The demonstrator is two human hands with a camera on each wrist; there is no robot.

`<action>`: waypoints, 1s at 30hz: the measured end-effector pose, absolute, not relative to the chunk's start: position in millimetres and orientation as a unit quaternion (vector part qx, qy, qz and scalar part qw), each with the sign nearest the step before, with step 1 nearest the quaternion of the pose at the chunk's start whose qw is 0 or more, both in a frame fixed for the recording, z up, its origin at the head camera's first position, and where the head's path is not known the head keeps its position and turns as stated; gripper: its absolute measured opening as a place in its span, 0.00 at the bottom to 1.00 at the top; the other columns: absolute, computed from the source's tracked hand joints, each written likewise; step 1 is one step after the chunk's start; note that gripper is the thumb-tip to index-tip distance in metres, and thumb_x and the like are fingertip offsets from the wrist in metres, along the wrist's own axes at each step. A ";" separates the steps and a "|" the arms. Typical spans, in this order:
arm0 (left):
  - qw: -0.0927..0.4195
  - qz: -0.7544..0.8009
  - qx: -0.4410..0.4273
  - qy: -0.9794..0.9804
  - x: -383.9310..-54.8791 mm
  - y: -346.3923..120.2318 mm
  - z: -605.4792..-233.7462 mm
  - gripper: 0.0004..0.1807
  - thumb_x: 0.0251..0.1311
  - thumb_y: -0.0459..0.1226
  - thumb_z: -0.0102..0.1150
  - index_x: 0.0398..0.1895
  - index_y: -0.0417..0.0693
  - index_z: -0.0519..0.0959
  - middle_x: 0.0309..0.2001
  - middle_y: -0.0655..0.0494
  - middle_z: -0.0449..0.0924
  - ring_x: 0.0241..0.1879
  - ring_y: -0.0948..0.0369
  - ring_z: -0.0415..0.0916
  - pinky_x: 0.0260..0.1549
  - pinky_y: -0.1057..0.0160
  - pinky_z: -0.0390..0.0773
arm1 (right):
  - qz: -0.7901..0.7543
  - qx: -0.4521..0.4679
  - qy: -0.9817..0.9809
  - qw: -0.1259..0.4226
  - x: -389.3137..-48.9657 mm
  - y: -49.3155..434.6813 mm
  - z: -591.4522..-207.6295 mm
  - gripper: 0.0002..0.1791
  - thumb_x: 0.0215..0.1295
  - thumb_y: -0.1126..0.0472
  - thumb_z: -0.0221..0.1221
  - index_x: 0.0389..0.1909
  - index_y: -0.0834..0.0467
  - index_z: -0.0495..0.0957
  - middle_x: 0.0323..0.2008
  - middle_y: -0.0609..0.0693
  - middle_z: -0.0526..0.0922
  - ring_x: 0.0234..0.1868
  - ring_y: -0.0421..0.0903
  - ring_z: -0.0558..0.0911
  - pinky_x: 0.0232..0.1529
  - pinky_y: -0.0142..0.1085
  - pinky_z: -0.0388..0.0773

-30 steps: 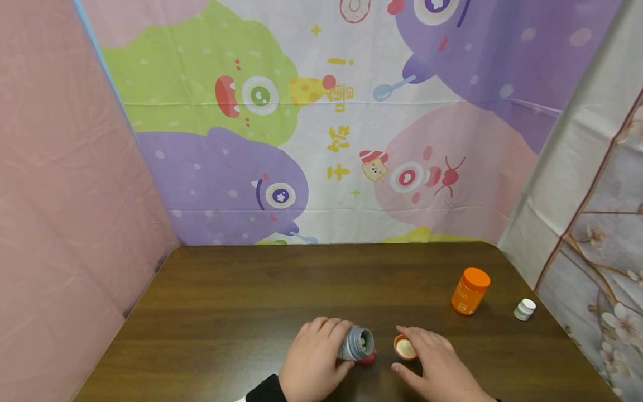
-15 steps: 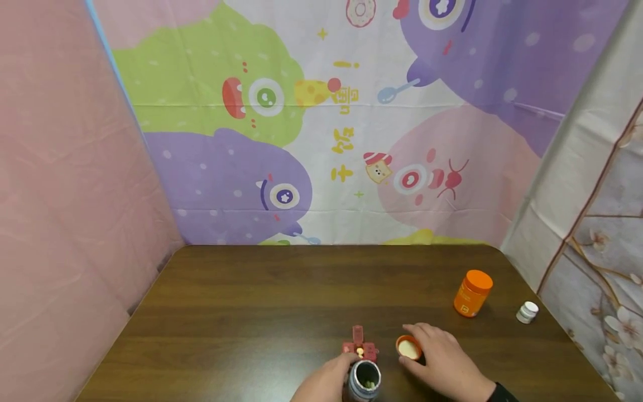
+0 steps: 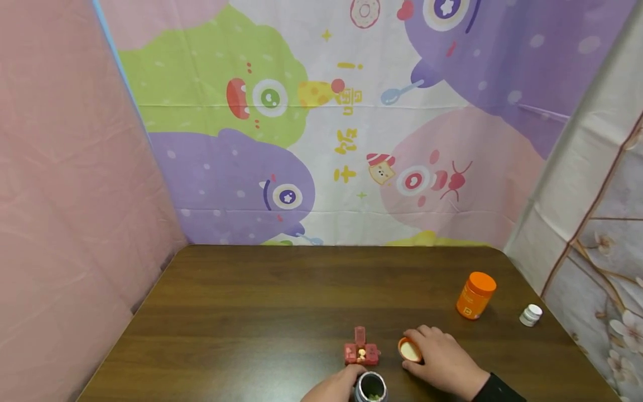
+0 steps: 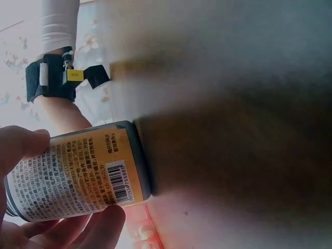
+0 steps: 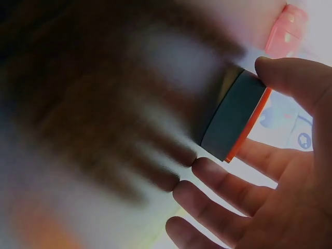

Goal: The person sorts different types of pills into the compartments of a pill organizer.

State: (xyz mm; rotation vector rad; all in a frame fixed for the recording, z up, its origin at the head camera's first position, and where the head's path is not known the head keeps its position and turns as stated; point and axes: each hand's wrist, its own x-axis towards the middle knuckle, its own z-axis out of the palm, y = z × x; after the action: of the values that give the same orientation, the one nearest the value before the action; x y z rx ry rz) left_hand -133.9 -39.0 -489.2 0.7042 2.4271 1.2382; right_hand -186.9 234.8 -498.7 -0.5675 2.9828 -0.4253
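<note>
At the near edge of the head view my left hand (image 3: 335, 385) grips a dark-rimmed pill bottle (image 3: 372, 385), its open mouth up and some greenish pieces inside. The left wrist view shows the bottle's printed label with a barcode, fingers and thumb on opposite sides. My right hand (image 3: 444, 357) pinches a bottle cap (image 5: 233, 116) by its edge, thumb and index finger around it, close at the tabletop. The cap's pale inside and orange rim face up. Between and beyond the hands lies a small red pill box (image 3: 370, 354), lids folded out, with yellowish pills in its middle.
An orange jar (image 3: 476, 296) with an orange lid stands at the right. Past it, close to the right table edge, is a small white bottle (image 3: 531, 315). A printed cloth (image 3: 331, 206) hangs behind the brown table (image 3: 241, 301).
The bottle, earlier tilted over the pill box, has turned upright and come nearer with my left hand, uncovering the box. My right fingers have drawn in around the cap.
</note>
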 end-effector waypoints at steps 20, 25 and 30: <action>0.166 0.429 0.269 0.847 -134.2 -46.6 -489.3 0.25 0.50 0.42 0.75 0.49 0.52 0.73 0.44 0.60 0.82 0.40 0.70 0.78 0.38 0.66 0.78 | -0.397 -0.254 0.882 0.013 -146.2 199.9 -445.5 0.21 0.68 0.48 0.62 0.58 0.42 0.68 0.50 0.41 0.74 0.43 0.38 0.75 0.42 0.35 0.76; 0.174 0.413 0.267 0.853 -135.4 -47.4 -488.7 0.27 0.52 0.47 0.74 0.52 0.53 0.72 0.45 0.60 0.81 0.40 0.71 0.77 0.39 0.65 0.78 | -0.435 -0.324 0.840 -0.003 -131.4 186.7 -444.3 0.19 0.65 0.53 0.66 0.47 0.47 0.64 0.52 0.46 0.76 0.48 0.40 0.77 0.45 0.34 0.76; 0.182 0.397 0.237 0.868 -134.7 -44.3 -485.4 0.27 0.53 0.51 0.72 0.51 0.53 0.72 0.41 0.62 0.81 0.35 0.69 0.77 0.34 0.64 0.77 | -0.422 -0.405 0.811 -0.011 -131.9 184.2 -456.9 0.21 0.62 0.55 0.68 0.42 0.49 0.62 0.56 0.52 0.77 0.54 0.44 0.76 0.47 0.34 0.74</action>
State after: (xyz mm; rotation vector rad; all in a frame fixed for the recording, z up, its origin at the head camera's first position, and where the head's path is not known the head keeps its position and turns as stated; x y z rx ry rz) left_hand -134.7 -44.3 -485.4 0.6685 2.4494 1.1209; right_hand -131.9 184.2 -456.9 -1.2798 2.5658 -1.3351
